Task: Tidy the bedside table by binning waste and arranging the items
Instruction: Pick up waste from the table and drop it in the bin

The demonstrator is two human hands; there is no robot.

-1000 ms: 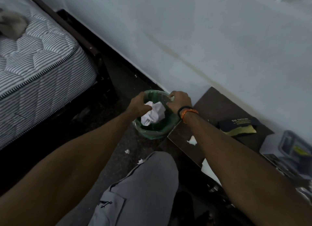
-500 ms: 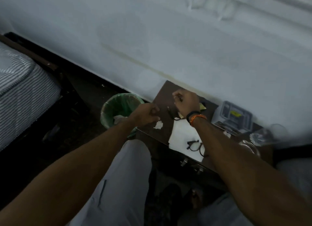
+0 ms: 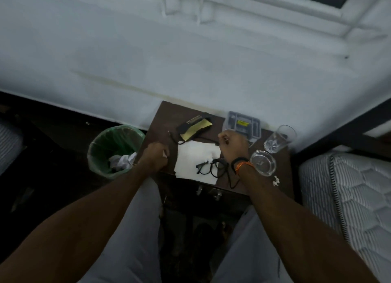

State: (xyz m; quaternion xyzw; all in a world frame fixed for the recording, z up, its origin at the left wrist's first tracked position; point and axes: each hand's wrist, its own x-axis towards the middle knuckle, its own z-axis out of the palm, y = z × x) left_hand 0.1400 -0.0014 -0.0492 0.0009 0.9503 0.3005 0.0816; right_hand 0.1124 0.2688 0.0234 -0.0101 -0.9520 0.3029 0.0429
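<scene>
The dark brown bedside table (image 3: 169, 117) stands against the white wall. My left hand (image 3: 155, 158) is at the table's left edge and pinches a small white paper scrap (image 3: 164, 154). Beside it on the floor is the green-lined bin (image 3: 99, 147) with crumpled white paper (image 3: 121, 162) inside. My right hand (image 3: 232, 144) hovers over the table's back middle, fingers curled at the end of a black cord (image 3: 198, 137). A flat white tissue sheet (image 3: 194, 158) lies between my hands, with black glasses (image 3: 211, 168) on its near edge.
A black and gold case (image 3: 194, 125), a grey plastic box (image 3: 241, 124), a drinking glass (image 3: 279, 139) and a glass ashtray (image 3: 263, 163) are on the table. A white scrap (image 3: 275, 180) lies at its front right. A striped mattress (image 3: 349, 198) is on the right.
Both hands left the bin, where the crumpled paper now lies, and moved right onto the table. The left hand took up a small scrap; the right hand shifted toward the grey box.
</scene>
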